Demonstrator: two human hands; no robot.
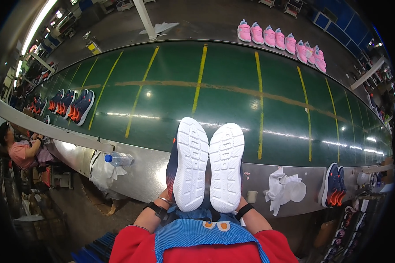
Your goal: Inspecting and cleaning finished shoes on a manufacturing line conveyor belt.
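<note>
Two dark navy sneakers with white soles are held up side by side in front of me, soles facing the camera. My left hand (166, 195) grips the left sneaker (190, 164) from behind, near its lower end; a bit of its navy and red upper shows at the side. Behind the lower end of the right sneaker (226, 168) is my right hand (242, 203), holding it. Both sets of fingers are mostly hidden by the shoes. The soles stand close together with a narrow gap between them.
A green conveyor belt (162, 105) with yellow cross lines runs ahead. Navy-orange sneakers (80, 107) stand on its left part, pink sneakers (274, 38) along the far ledge. On the near metal edge are a water bottle (119, 159), white crumpled paper (281, 188) and another navy-orange pair (333, 185). A co-worker (24, 151) sits left.
</note>
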